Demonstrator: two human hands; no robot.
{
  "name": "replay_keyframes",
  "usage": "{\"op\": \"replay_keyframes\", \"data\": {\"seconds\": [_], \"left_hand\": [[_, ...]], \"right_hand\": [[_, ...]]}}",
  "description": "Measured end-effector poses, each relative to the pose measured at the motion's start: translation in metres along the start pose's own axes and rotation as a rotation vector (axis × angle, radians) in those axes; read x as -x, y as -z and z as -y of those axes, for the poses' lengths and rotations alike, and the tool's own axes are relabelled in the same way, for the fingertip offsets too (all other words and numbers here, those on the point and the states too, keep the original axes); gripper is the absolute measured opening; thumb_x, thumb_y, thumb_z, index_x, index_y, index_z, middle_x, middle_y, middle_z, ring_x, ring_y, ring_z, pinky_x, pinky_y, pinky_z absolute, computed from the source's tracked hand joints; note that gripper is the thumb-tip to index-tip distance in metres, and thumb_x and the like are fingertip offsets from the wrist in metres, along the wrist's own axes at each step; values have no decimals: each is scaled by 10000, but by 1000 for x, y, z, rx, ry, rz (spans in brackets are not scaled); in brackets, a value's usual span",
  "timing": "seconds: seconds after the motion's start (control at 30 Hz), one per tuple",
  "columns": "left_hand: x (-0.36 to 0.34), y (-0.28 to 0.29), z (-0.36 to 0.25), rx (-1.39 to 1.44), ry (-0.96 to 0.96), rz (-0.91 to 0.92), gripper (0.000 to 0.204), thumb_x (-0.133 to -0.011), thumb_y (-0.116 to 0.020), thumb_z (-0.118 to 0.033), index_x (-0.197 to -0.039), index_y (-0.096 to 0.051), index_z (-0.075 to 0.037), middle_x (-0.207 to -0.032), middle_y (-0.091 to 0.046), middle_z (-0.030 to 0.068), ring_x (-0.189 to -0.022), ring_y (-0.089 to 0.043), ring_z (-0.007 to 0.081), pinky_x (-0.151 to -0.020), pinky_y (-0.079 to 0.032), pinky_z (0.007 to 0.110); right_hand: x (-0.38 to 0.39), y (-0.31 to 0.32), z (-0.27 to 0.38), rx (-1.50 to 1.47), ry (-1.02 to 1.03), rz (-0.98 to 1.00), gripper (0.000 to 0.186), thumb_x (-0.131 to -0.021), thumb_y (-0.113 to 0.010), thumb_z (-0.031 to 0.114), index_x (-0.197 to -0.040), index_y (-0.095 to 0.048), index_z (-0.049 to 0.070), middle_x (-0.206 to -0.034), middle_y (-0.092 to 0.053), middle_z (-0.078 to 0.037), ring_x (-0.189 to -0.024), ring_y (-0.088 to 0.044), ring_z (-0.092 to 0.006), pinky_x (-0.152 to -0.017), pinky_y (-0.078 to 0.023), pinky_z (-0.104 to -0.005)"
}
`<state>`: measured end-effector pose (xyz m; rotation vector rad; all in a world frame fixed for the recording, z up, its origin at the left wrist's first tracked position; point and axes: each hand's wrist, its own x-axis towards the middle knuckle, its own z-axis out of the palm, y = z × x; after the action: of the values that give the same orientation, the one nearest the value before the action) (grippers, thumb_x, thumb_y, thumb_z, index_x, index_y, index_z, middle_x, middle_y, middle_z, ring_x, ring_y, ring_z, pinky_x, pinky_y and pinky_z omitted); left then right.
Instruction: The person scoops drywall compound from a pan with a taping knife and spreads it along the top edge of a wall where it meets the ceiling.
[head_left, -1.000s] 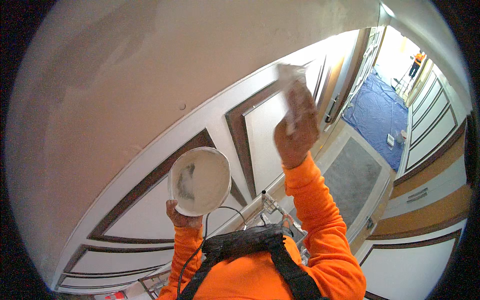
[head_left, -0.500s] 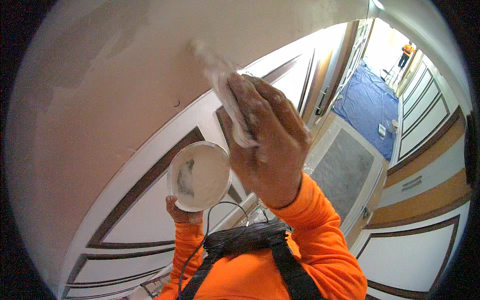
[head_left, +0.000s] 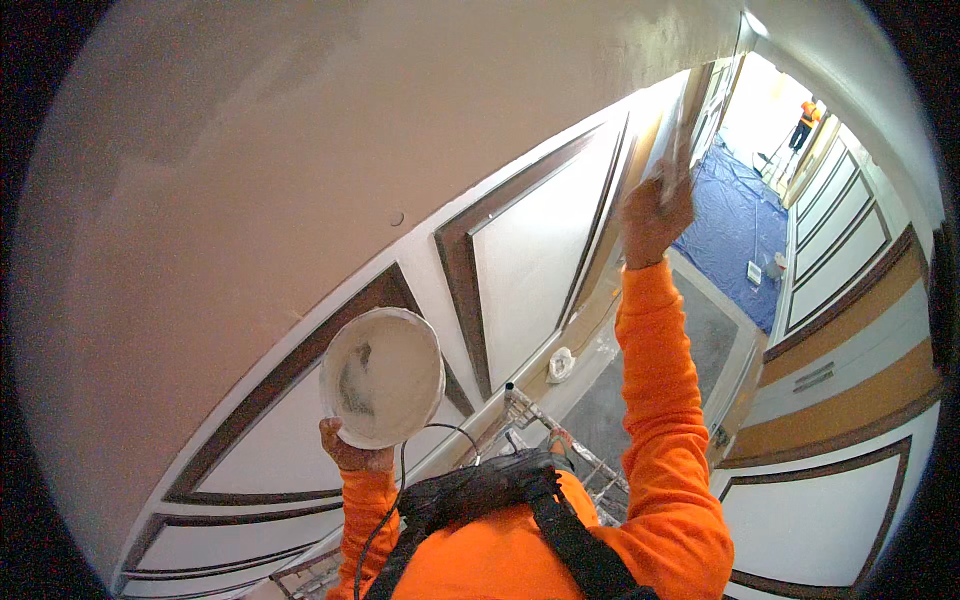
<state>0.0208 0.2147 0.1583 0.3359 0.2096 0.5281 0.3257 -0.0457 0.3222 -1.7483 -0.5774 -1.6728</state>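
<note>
My left hand holds a round whitish bowl from below, its thumb against the side. Pale, creamy paste coats the inside, with a grey patch left of the middle. Reaching out to the far right, my right hand is closed around a flat spreading tool smeared with white. Motion blurs the tool, so its exact kind and edge are unclear. Beside both hands rises a beige wall with paler smeared patches at the upper left.
White panels with brown mouldings line the lower wall. Below me stands a paint-spattered metal frame, with a small white item beyond it. Blue sheeting covers the far corridor floor. Another person in orange is at its end.
My right hand has swung away from the wall in front of me to the far right, with the tool still in it. The bowl has shifted slightly left and down.
</note>
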Motion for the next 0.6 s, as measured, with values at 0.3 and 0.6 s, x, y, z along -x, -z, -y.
{"op": "replay_keyframes", "data": {"seconds": [0.3,0.6], "left_hand": [[-2,13,-2,-53,40,53,735,-693,-553,-424,-1330,-378,-100,-1349,-414,118,-1218,-402,325,-1022,-314,520],[-5,-7,-2,5,101,63,727,-667,-563,-364,-1322,-388,-102,-1326,-436,110,-1203,-423,318,-996,-348,530]], "right_hand": [[-56,21,88,60,-272,245,497,-689,-479,59,-1180,-533,12,-781,-640,-206,-517,-584,-335,-512,-495,-430],[-42,53,170,-130,-208,214,624,-656,-473,-20,-1279,-444,-7,-1074,-570,-256,-686,-616,-296,-578,-503,-338]]}}
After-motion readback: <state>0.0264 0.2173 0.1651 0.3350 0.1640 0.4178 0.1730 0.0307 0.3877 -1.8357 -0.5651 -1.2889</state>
